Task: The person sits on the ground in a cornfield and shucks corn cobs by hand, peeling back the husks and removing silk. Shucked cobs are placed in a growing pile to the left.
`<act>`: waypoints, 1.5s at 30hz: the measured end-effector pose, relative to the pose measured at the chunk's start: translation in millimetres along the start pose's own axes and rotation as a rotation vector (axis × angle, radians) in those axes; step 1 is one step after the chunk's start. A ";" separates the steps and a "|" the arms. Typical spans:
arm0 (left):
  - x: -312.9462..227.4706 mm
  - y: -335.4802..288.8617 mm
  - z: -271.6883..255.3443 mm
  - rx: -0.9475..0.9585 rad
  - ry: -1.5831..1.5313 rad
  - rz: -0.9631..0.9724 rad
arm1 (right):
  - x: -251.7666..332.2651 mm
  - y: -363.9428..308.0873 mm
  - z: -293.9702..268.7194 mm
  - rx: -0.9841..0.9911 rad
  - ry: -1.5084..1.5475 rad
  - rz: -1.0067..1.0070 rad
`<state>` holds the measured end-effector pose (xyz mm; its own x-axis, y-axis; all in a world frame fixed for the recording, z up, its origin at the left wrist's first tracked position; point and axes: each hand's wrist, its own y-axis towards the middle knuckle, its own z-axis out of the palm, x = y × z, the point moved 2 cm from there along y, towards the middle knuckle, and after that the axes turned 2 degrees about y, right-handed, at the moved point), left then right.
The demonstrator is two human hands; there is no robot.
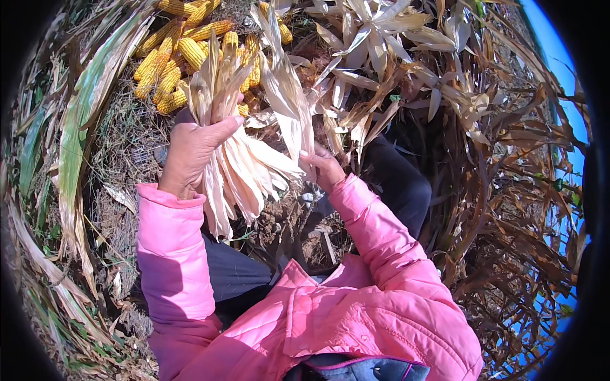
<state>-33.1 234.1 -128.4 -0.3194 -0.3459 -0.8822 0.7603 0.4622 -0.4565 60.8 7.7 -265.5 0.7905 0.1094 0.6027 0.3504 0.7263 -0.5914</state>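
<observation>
My left hand [192, 151] is closed round the middle of a bundle of dry, pale corn husks [240, 174]. The husk ends fan out below the grip and stick up above it. In my right hand [325, 169], thumb and fingers pinch the lower end of a long dry husk leaf [287, 105], which rises beside the bundle. Just beyond my left hand lies a heap of bare yellow corn cobs [166, 66]. Whether a cob is inside the bundle is hidden by the husks and my fingers.
Loose peeled husks [381, 32] lie at the far right of the cobs. Dry corn stalks [508, 184] stand thick along the right side. Long green and tan leaves [79, 127] line the left. My bent knee [400, 184] is beside my right forearm, over bare soil [286, 222].
</observation>
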 end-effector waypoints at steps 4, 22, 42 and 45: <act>-2.2 -2.9 3.4 0.039 -0.208 -0.067 | 16.1 -4.0 34.0 0.097 0.099 -0.036; -0.4 -1.4 3.9 0.004 -0.276 0.062 | 56.0 -0.3 117.0 0.186 -0.546 -0.653; 25.3 9.5 17.6 -0.392 -0.369 0.196 | 23.8 24.2 143.2 0.077 -0.926 -0.580; 31.7 11.1 19.1 -0.406 -0.342 0.189 | 14.2 30.7 139.5 0.043 -0.813 -0.549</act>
<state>-24.0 212.7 -159.2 0.0545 -0.4406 -0.8961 0.4857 0.7958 -0.3617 12.7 126.3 -200.4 -0.0688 0.1712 0.9828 0.5346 0.8381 -0.1085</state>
